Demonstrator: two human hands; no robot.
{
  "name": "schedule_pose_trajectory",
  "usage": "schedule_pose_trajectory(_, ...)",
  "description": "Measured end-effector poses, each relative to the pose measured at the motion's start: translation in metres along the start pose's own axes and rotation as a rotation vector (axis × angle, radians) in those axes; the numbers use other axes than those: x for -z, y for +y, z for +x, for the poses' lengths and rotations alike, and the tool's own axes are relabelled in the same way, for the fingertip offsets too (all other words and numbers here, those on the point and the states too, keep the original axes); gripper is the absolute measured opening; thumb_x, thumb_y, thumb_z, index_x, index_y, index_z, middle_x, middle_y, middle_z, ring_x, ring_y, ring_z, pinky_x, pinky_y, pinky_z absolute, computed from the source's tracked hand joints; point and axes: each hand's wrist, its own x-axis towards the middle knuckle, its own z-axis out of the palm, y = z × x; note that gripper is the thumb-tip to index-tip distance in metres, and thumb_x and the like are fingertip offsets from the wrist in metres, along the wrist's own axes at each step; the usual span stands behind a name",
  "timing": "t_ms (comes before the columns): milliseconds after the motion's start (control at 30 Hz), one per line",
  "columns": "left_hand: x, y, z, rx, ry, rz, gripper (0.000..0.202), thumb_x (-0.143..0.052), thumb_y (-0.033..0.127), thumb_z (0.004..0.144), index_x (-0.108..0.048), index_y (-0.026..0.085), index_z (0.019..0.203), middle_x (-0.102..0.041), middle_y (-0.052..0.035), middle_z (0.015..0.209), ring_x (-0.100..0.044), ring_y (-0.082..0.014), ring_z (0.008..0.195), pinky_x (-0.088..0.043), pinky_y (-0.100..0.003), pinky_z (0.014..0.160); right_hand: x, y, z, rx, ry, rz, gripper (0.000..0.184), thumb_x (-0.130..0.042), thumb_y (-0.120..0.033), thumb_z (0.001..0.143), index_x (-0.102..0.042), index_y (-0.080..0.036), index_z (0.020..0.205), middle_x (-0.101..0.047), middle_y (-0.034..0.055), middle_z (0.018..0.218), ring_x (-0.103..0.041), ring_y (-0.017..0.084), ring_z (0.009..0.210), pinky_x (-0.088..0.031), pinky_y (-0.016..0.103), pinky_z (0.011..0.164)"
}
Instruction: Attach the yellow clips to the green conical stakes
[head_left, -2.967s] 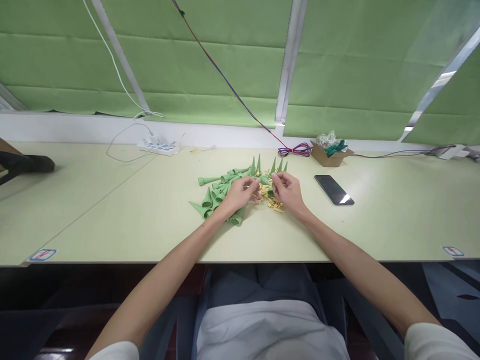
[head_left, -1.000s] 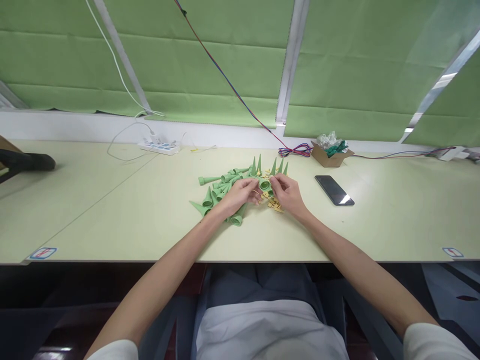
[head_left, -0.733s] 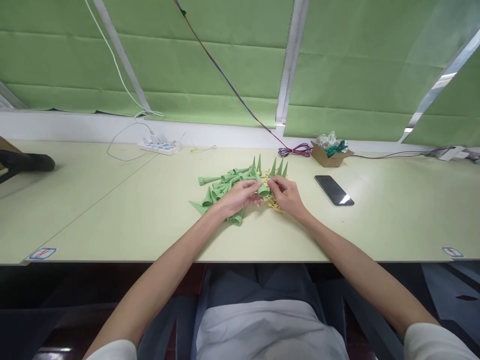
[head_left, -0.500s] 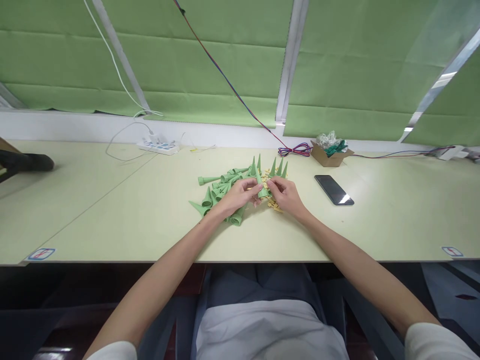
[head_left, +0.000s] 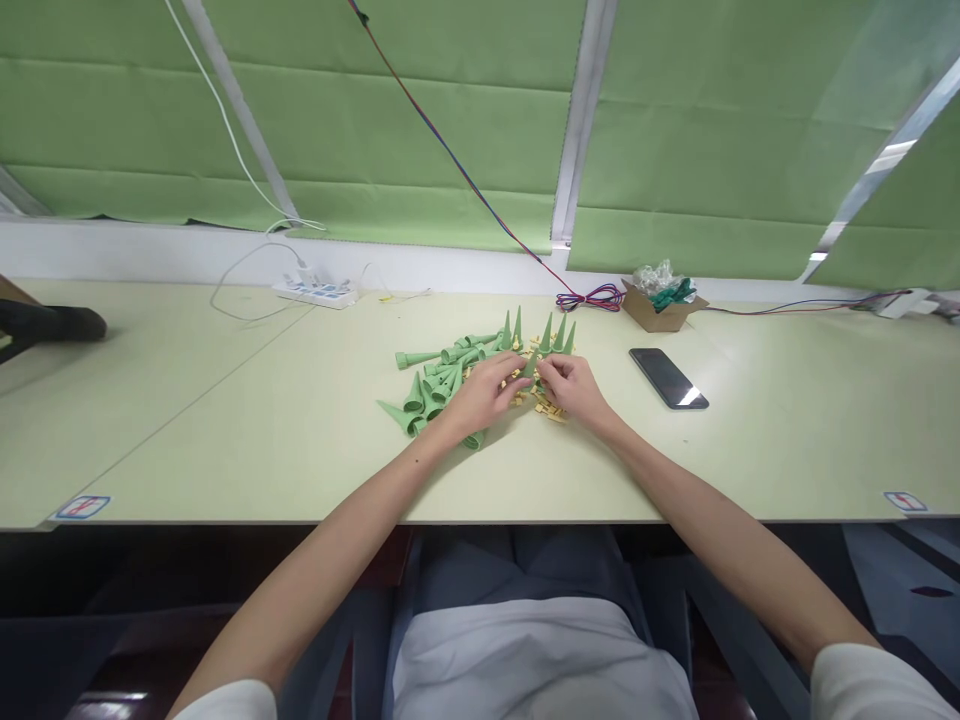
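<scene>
My left hand (head_left: 487, 392) is closed around a green cone (head_left: 531, 367), which now stands with its narrow tip upward. Close beside it, my right hand (head_left: 576, 388) pinches thumb and fingers together; whatever lies between those fingertips is too small to make out. Small yellow pieces (head_left: 551, 408) are scattered on the table under and between both hands. Several green cones lie in a loose pile (head_left: 442, 385) to the left, partly covered by my left hand and forearm. Behind my hands, more cones (head_left: 559, 333) stand upright on their wide ends.
A black phone (head_left: 668, 379) lies right of my hands. Behind it sits a small cardboard box (head_left: 660, 318) with clear plastic and something green inside. A coiled red-and-blue cable (head_left: 592, 299) and a white power strip (head_left: 319, 292) are along the table's back edge.
The green cone in my left hand has turned from leaning, wide end toward me, to tip up. My left hand has rolled over it, palm down. My right hand shifted slightly right.
</scene>
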Motion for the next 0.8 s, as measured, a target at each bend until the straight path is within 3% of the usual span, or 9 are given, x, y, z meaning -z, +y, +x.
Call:
schedule_pose_trajectory(133,0.0004,-0.001,-0.0018,-0.036,-0.044,0.035,0.02,-0.044,0.027,0.098,-0.061,0.018,0.105,-0.061,-0.0117,0.106,-0.058,-0.0206,0.092,-0.045,-0.031,0.081,-0.0006,0.0001,0.0011,-0.099,-0.016,0.123,0.04,-0.061,-0.038,0.083,-0.038,-0.021,0.055,-0.029,-0.0073,0.044,-0.027,0.007,0.037,-0.018,0.024,0.039)
schedule_pose_trajectory(233,-0.0003,-0.0016,-0.0025,-0.015,-0.046,0.014,0.023,-0.046,0.028,0.098,-0.062,0.02,0.111,-0.061,-0.0121,0.112,-0.059,-0.0217,0.097,-0.045,-0.032,0.085,-0.0013,0.0013,0.0019,-0.145,-0.025,0.179,0.04,-0.063,-0.04,0.081,-0.039,-0.022,0.055,-0.028,-0.0081,0.042,-0.025,0.006,0.035,-0.016,0.024,0.037)
schedule_pose_trajectory(400,-0.0006,0.003,-0.0014,0.055,-0.008,-0.074,0.026,-0.049,0.026,0.096,-0.062,0.019,0.117,-0.059,-0.011,0.116,-0.06,-0.0183,0.089,-0.048,-0.03,0.078,-0.003,0.0007,0.0024,-0.122,0.041,0.178,0.04,-0.065,-0.046,0.082,-0.044,-0.021,0.059,-0.032,-0.0079,0.042,-0.028,0.007,0.035,-0.019,0.025,0.037)
schedule_pose_trajectory(500,-0.0005,0.0053,0.0002,0.184,0.065,-0.178,0.032,-0.055,0.03,0.093,-0.056,0.02,0.123,-0.056,-0.0109,0.123,-0.061,-0.0151,0.083,-0.051,-0.029,0.073,-0.0027,0.0019,0.0022,-0.033,0.12,0.089,0.04,-0.061,-0.05,0.087,-0.047,-0.021,0.064,-0.037,-0.0065,0.045,-0.033,0.008,0.039,-0.024,0.025,0.04)
schedule_pose_trajectory(600,0.0,0.0044,0.0026,0.385,0.083,-0.384,0.033,-0.058,0.04,0.092,-0.054,0.019,0.116,-0.057,-0.0108,0.119,-0.062,-0.0137,0.076,-0.052,-0.027,0.063,-0.0015,0.0051,0.0016,0.062,0.17,-0.011,0.041,-0.057,-0.054,0.09,-0.05,-0.02,0.068,-0.04,-0.0051,0.049,-0.036,0.01,0.045,-0.028,0.025,0.044)
schedule_pose_trajectory(700,0.0018,0.0033,0.0047,0.587,-0.015,-0.7,0.039,-0.058,0.053,0.09,-0.056,0.016,0.1,-0.061,-0.0084,0.101,-0.062,-0.0139,0.069,-0.052,-0.027,0.057,-0.0009,0.0066,-0.0001,0.122,0.177,-0.073,0.04,-0.054,-0.055,0.092,-0.053,-0.02,0.071,-0.041,-0.0039,0.053,-0.038,0.011,0.05,-0.03,0.025,0.048)
schedule_pose_trajectory(800,0.004,0.0045,0.0054,0.67,-0.131,-0.936,0.045,-0.064,0.058,0.084,-0.058,0.014,0.09,-0.063,-0.0065,0.09,-0.063,-0.0143,0.07,-0.052,-0.028,0.059,-0.0015,0.0049,-0.0025,0.18,0.154,-0.125,0.039,-0.052,-0.053,0.094,-0.056,-0.019,0.075,-0.044,-0.0028,0.06,-0.038,0.012,0.054,-0.032,0.026,0.051)
